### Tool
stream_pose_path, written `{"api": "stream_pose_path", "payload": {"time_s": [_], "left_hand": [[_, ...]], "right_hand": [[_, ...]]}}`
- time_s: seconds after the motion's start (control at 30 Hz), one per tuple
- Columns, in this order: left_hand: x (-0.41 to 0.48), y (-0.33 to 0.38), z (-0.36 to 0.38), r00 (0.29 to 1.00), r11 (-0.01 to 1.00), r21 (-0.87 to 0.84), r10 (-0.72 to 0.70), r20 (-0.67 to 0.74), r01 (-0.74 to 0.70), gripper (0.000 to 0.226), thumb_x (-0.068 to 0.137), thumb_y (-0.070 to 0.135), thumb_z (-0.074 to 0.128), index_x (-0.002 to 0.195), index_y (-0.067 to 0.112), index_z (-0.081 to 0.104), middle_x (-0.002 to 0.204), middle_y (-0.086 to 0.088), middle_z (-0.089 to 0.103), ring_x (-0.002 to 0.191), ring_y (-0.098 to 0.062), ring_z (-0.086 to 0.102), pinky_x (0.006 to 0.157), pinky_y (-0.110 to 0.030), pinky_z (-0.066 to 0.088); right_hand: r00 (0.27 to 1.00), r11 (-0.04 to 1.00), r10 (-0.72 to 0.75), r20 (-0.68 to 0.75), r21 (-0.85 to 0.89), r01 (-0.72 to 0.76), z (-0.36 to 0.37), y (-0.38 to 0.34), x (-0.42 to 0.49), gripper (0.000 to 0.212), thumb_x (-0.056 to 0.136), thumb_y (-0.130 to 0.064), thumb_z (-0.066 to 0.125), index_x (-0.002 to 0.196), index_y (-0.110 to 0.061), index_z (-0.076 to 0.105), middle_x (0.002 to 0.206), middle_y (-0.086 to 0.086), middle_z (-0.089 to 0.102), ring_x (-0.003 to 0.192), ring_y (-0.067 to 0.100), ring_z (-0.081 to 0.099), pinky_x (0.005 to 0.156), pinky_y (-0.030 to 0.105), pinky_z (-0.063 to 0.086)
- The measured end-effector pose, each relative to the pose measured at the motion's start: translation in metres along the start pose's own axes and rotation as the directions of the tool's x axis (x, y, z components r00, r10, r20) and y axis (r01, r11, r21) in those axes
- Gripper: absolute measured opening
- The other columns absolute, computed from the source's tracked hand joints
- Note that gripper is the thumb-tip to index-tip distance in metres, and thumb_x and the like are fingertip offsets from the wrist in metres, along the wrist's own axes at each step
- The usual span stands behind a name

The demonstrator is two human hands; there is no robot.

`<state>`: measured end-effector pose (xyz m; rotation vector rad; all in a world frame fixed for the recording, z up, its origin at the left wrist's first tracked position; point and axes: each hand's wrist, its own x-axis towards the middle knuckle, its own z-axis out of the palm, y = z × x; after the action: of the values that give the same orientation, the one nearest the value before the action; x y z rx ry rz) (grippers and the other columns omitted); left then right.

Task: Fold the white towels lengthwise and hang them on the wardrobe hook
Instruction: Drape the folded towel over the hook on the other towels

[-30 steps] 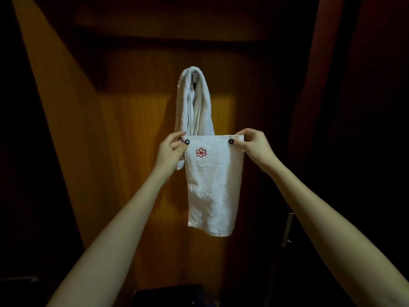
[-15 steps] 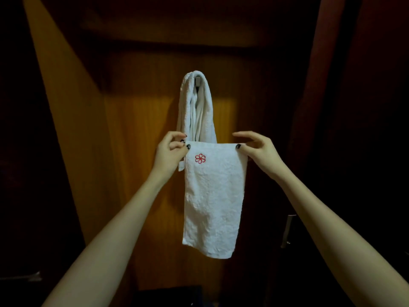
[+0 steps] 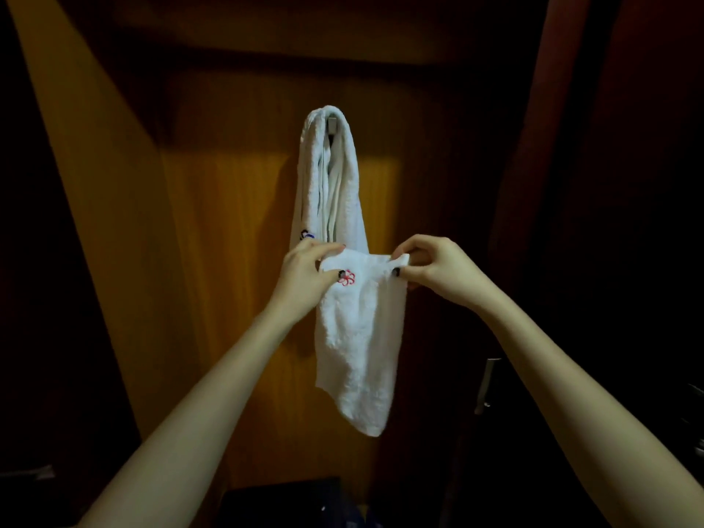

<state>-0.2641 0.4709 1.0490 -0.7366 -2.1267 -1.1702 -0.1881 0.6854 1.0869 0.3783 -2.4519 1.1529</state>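
Observation:
A white towel [image 3: 330, 184] hangs folded over the wardrobe hook [image 3: 332, 123], with a blue mark near its lower left edge. In front of it I hold a second white towel with a red flower emblem [image 3: 360, 344] by its top edge. My left hand [image 3: 304, 276] pinches the top left corner beside the emblem. My right hand [image 3: 434, 270] pinches the top right corner, fingers curled round the bunched cloth. This towel hangs down freely below my hands.
The wooden wardrobe back panel [image 3: 228, 261] is lit orange behind the towels. A side panel [image 3: 76, 165] slants at the left. A metal door handle [image 3: 487, 383] shows at the right. A dark object [image 3: 289, 501] sits low at the bottom.
My hands have moved closer together, so the held towel's top edge is bunched and narrower. The towel now hangs slimmer than before.

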Motion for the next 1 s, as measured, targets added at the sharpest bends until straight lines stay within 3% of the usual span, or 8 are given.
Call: {"api": "stream_pose_path", "payload": {"time_s": [0.13,0.23,0.37,0.47,0.6,0.83,0.93,1.0], "left_hand": [[-0.005,-0.004,-0.005,0.997,0.985,-0.16,0.053,-0.058,-0.062,0.029,0.076,-0.007,0.07,0.1,0.009,0.073,0.094,0.0,0.061,0.084,0.006,0.055,0.073,-0.004,0.039],[-0.009,-0.004,-0.001,0.996,0.972,-0.228,0.049,-0.069,-0.064,0.025,0.075,-0.009,0.071,0.087,0.014,0.072,0.081,-0.004,0.061,0.075,0.002,0.055,0.068,-0.012,0.041],[-0.009,-0.004,0.01,0.997,0.98,-0.199,0.021,0.078,-0.005,0.036,0.073,0.002,0.078,0.104,0.009,0.061,0.106,-0.002,0.05,0.103,-0.02,0.055,0.086,-0.029,0.045],[-0.01,-0.004,0.018,0.998,0.995,-0.094,0.031,0.049,-0.026,0.05,0.073,0.01,0.079,0.114,0.013,0.05,0.112,0.005,0.039,0.111,-0.016,0.046,0.096,-0.029,0.04],[-0.012,0.003,0.032,0.999,1.0,-0.013,0.021,-0.04,-0.021,0.063,0.072,0.02,0.079,0.123,0.016,0.043,0.121,0.008,0.03,0.113,-0.01,0.041,0.091,-0.034,0.042],[-0.013,0.002,0.054,0.999,0.995,0.094,0.028,-0.031,-0.025,0.088,0.067,0.017,0.083,0.138,0.015,0.031,0.142,-0.003,0.02,0.131,-0.02,0.032,0.091,-0.011,0.027],[-0.009,0.003,0.056,0.998,0.998,-0.054,0.029,-0.053,-0.032,0.097,0.066,0.012,0.082,0.143,0.023,0.023,0.143,0.006,0.015,0.131,-0.015,0.026,0.088,0.0,0.028],[-0.004,0.004,0.054,0.997,0.997,-0.019,0.078,-0.022,-0.078,0.105,0.067,0.017,0.081,0.144,0.038,0.012,0.144,0.017,0.01,0.138,-0.015,0.023,0.092,-0.018,0.035]], "right_hand": [[0.989,0.99,0.048,-0.14,0.139,-0.029,0.0,0.02,-0.003,0.026,0.09,0.003,0.055,0.099,-0.015,0.071,0.1,0.002,0.069,0.092,0.02,0.068,0.076,0.046,0.059],[0.975,0.977,0.071,-0.212,0.213,-0.025,0.005,0.034,-0.001,0.031,0.09,0.006,0.05,0.1,-0.015,0.071,0.102,0.0,0.068,0.099,0.021,0.065,0.084,0.049,0.056],[0.946,0.99,0.047,-0.32,0.142,-0.001,0.009,0.04,0.003,0.033,0.09,-0.002,0.048,0.103,-0.019,0.073,0.108,-0.012,0.068,0.105,0.006,0.061,0.09,0.037,0.054],[0.954,0.989,-0.043,-0.298,0.122,0.083,0.008,0.038,0.003,0.027,0.09,-0.007,0.059,0.111,-0.021,0.068,0.114,-0.012,0.064,0.108,0.0,0.058,0.09,0.02,0.048],[0.957,0.995,-0.091,-0.275,0.023,0.101,0.014,0.038,0.003,0.044,0.081,-0.003,0.07,0.122,-0.016,0.058,0.118,-0.002,0.054,0.107,0.007,0.053,0.086,0.02,0.047],[0.885,0.971,-0.232,-0.403,-0.142,0.19,0.023,0.048,-0.002,0.027,0.083,0.005,0.062,0.105,-0.009,0.07,0.097,0.007,0.053,0.084,0.009,0.049,0.071,0.013,0.038],[0.929,0.973,-0.209,-0.306,-0.162,0.166,0.024,0.052,-0.005,0.051,0.086,-0.006,0.066,0.134,-0.017,0.054,0.115,-0.002,0.044,0.092,0.006,0.047,0.073,0.021,0.042],[0.96,0.966,-0.169,-0.222,-0.232,0.116,0.023,0.056,-0.005,0.077,0.084,-0.015,0.069,0.149,-0.027,0.03,0.13,-0.008,0.03,0.098,0.01,0.047,0.074,0.025,0.049]]}}
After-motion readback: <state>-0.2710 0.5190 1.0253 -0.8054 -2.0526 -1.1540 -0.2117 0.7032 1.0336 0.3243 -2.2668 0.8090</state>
